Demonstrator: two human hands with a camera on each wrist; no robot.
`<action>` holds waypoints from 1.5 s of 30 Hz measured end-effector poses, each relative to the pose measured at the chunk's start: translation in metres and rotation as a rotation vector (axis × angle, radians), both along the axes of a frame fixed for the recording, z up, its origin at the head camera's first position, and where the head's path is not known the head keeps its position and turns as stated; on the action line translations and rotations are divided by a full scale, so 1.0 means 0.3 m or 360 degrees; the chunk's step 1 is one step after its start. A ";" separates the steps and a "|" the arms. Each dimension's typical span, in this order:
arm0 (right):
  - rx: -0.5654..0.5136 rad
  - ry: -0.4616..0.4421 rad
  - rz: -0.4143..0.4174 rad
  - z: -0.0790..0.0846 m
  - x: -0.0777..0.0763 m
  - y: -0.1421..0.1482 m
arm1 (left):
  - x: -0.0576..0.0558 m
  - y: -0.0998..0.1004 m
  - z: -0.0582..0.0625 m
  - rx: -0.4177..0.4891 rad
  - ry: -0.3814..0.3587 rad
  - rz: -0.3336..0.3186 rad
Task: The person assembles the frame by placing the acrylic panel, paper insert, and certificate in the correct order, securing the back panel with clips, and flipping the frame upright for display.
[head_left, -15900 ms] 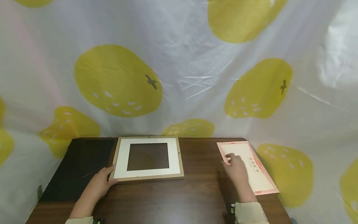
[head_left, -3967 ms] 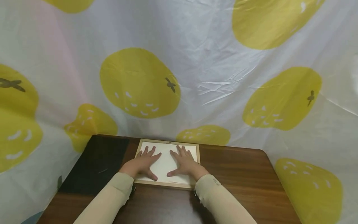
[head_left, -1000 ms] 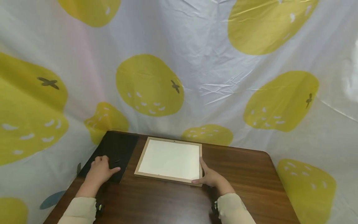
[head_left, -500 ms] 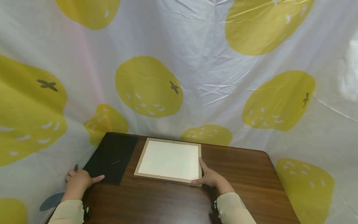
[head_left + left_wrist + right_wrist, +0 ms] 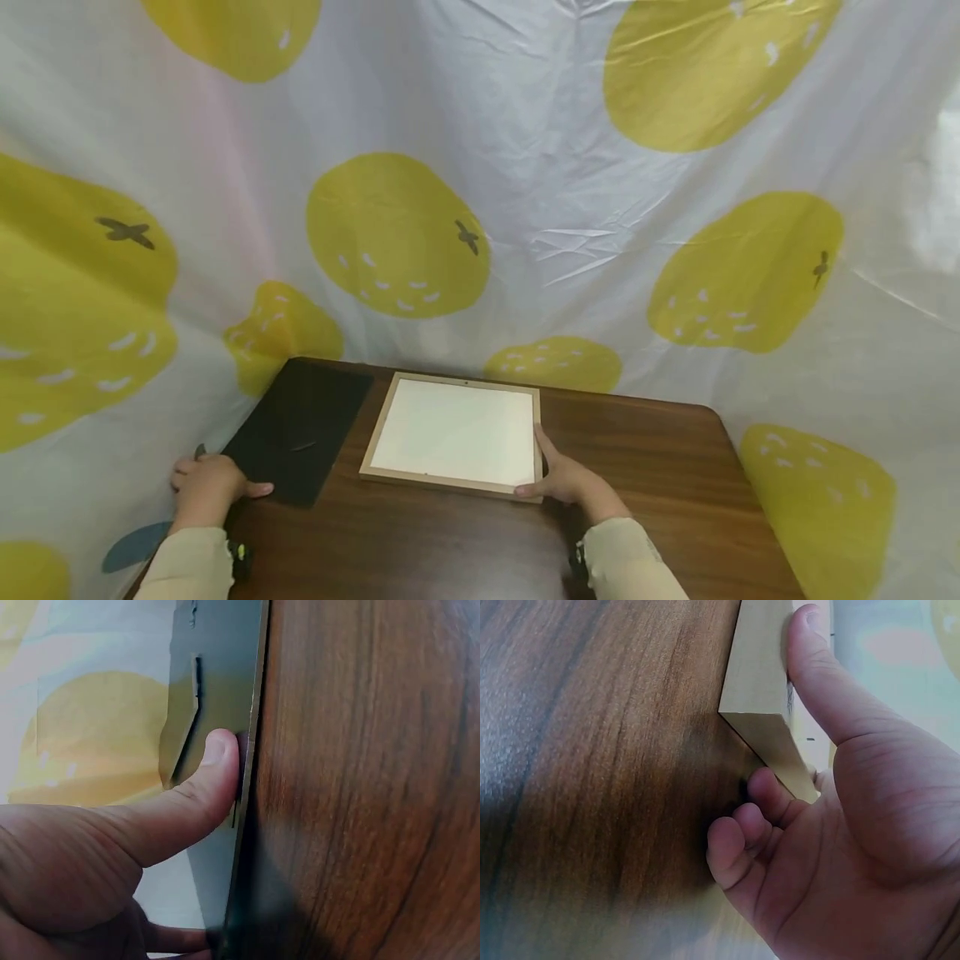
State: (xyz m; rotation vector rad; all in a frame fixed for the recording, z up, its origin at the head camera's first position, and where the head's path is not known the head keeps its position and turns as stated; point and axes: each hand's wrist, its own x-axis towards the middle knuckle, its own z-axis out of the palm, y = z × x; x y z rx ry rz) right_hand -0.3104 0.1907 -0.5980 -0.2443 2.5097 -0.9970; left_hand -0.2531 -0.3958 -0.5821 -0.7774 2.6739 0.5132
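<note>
On the far left, the left hand (image 5: 210, 487) gripped the black board (image 5: 326, 404) near its closest left corner, thumb over the surface. A narrow strip (image 5: 303, 446) showed on the board's face. Just to the right, with bare table (image 5: 637, 454) between, the pale wooden frame (image 5: 450, 482) lay flat, a white sheet (image 5: 457, 429) filling it. The right hand (image 5: 570, 479) grasped the frame's near right corner, its thumb on the rim.
</note>
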 end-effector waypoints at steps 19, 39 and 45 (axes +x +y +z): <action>-0.0036 -0.0038 -0.0007 -0.001 0.003 0.006 | 0.054 0.020 -0.052 0.0360 0.0246 0.0336; -0.0019 -0.0038 -0.0020 -0.007 -0.007 0.002 | 0.111 0.112 -0.070 0.1397 0.1477 0.0807; -0.0012 -0.0034 -0.0029 -0.011 -0.002 -0.005 | 0.097 0.131 -0.049 0.1611 0.1792 0.0808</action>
